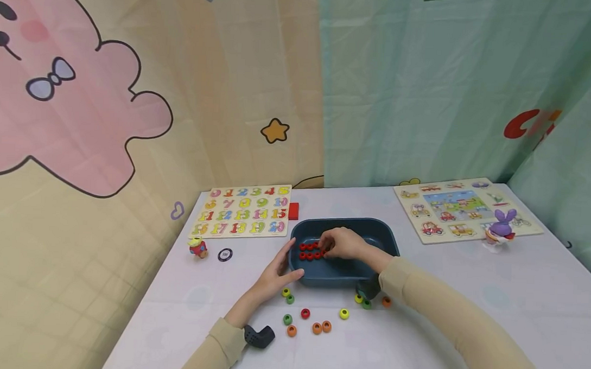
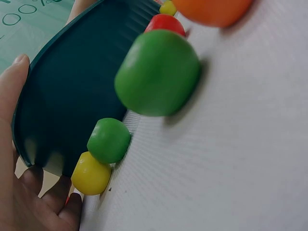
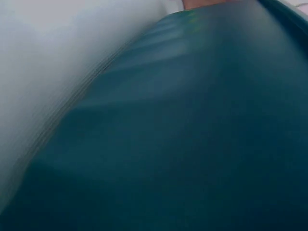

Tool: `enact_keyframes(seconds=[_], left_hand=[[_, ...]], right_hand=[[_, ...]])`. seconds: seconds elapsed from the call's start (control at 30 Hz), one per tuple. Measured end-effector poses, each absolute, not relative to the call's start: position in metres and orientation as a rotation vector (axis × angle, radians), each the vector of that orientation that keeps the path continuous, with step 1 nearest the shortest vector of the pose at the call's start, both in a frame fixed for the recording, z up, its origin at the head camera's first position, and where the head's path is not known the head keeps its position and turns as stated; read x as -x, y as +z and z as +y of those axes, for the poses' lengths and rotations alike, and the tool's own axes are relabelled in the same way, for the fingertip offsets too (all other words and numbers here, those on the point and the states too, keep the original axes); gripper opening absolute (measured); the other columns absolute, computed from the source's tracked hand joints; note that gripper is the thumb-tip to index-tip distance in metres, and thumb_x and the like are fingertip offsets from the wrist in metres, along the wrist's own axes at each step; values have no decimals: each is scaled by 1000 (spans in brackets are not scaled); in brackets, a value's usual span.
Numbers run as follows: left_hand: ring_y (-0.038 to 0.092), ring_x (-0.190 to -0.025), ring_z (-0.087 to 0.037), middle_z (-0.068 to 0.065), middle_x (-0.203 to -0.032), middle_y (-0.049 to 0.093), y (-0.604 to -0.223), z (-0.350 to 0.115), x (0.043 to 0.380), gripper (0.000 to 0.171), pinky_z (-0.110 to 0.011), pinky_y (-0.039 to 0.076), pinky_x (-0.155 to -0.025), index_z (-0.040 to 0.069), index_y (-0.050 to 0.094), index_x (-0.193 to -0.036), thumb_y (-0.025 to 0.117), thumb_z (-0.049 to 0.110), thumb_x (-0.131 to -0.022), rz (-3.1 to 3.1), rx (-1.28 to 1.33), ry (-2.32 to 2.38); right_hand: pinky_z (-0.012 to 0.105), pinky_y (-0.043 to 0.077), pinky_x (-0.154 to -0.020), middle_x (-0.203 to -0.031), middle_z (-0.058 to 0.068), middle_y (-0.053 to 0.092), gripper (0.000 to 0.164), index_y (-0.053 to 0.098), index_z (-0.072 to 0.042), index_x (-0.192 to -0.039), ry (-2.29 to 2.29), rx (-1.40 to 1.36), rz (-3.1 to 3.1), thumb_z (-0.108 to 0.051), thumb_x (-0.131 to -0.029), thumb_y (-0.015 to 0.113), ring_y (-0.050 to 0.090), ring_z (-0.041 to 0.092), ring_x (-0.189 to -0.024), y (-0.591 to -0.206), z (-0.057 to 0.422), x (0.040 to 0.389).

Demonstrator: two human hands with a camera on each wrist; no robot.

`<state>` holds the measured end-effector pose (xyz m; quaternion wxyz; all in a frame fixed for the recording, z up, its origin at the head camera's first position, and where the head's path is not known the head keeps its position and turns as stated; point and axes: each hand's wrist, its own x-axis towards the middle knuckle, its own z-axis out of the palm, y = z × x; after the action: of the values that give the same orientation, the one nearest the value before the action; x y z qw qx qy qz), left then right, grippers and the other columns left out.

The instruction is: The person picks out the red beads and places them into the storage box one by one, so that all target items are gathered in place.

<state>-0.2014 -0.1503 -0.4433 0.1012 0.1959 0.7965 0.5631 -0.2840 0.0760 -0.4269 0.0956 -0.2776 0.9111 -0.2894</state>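
Note:
A dark blue tray (image 1: 343, 284) stands mid-table, with red beads (image 1: 310, 256) lined up in two rows at its left end. My right hand (image 1: 344, 243) reaches inside, fingers curled and fingertips at a red bead (image 1: 324, 253) at the end of the nearer row; the fingers partly hide that bead. Spread round the tray's left end, my left hand (image 1: 275, 270) touches its wall with thumb and fingers. In the left wrist view, fingertips (image 2: 33, 178) rest against the tray's outer side (image 2: 72, 86). The right wrist view shows mostly the tray's blurred wall (image 3: 159, 134).
Loose green (image 1: 288, 319), yellow (image 1: 344, 314), orange (image 1: 317, 328) and red beads (image 1: 305, 313) lie before the tray. A number puzzle board (image 1: 245, 232) lies behind left, a vehicle puzzle board (image 1: 425, 237) behind right. Small figures (image 1: 197, 247) and a round token (image 1: 225, 255) stand nearby.

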Motion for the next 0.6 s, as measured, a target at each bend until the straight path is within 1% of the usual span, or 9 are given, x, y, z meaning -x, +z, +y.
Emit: enact_keyframes(seconds=[0.2, 0.33, 0.4, 0.5, 0.6], left_hand=[[17, -132, -24, -4, -148, 12, -443, -150, 201, 74, -40, 23, -103, 24, 15, -144, 60, 28, -85, 2348, -578, 1664], [17, -132, -25, -5, -148, 12, -446, -150, 202, 73, -42, 23, -103, 24, 15, -143, 60, 28, -86, 2353, -591, 1654], [18, -132, -28, -7, -148, 12, -448, -150, 203, 74, -44, 24, -103, 24, 14, -144, 60, 29, -85, 2354, -599, 1656], [17, -132, -26, -3, -148, 13, -458, -152, 208, 74, -44, 23, -103, 31, 16, -142, 61, 30, -84, 2359, -579, 1670], [18, -132, -23, 1, -147, 14, -467, -153, 213, 73, -43, 24, -103, 39, 17, -140, 62, 33, -83, 2381, -558, 1676]], right_hand=[[23, 49, -62, -83, -7, 62, 21, 66, -17, -91, -855, 807, 2760, -14, -72, 74, 56, 7, -71, -422, 78, 282], [24, 51, -65, -88, -4, 64, 22, 65, -14, -93, -1072, 792, 2742, -15, -73, 73, 58, 8, -73, -412, 84, 280], [25, 51, -65, -90, -2, 64, 22, 65, -13, -95, -1207, 798, 2690, -15, -74, 72, 59, 10, -72, -405, 88, 275], [26, 52, -67, -93, 2, 64, 22, 65, -11, -97, -1378, 832, 2585, -15, -76, 70, 60, 13, -73, -393, 92, 264], [25, 52, -68, -96, 3, 64, 21, 64, -12, -99, -1483, 864, 2512, -16, -78, 69, 60, 14, -76, -383, 94, 248]])
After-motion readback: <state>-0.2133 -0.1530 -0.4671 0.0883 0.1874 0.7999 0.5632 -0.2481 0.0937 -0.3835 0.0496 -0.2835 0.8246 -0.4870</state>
